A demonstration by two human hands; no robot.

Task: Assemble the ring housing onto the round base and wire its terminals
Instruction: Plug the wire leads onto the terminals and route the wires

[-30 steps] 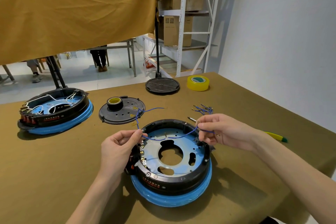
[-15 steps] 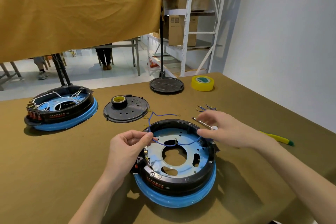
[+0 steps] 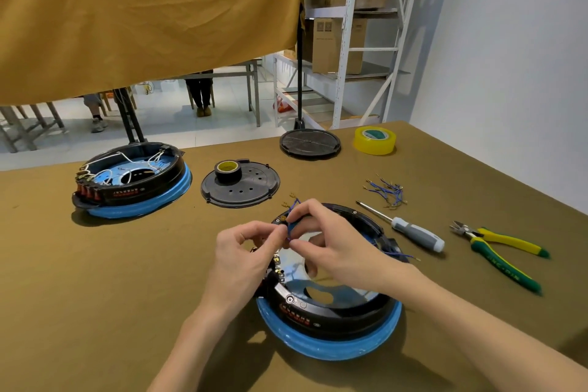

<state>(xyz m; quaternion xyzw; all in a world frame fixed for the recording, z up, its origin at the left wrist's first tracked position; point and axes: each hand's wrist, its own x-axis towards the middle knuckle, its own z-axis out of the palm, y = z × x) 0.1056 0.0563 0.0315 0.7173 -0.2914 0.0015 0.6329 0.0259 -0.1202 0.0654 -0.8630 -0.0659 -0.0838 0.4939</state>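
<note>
A black ring housing [image 3: 321, 312] sits on a blue-rimmed round base [image 3: 331, 344] in front of me. Both hands meet over its far left rim. My left hand [image 3: 245, 251] and my right hand [image 3: 331, 245] pinch a thin blue wire [image 3: 291, 227] between fingertips; its brass terminals stick out above the fingers. Another blue wire end [image 3: 401, 254] trails over the housing's right rim. A row of terminals on the inner left wall shows below my left fingers.
A second wired housing on a blue base [image 3: 133, 181] stands at far left. A black lid with a tape roll [image 3: 240, 183] lies behind. Loose blue wires [image 3: 386, 191], a screwdriver [image 3: 410, 231], yellow-green cutters [image 3: 499, 251], yellow tape [image 3: 374, 140] and a stand base [image 3: 310, 143] lie right and behind.
My right hand left the housing's right rim and came left to meet my left hand. The blue wire, once stretched across the ring, is now bunched between both hands.
</note>
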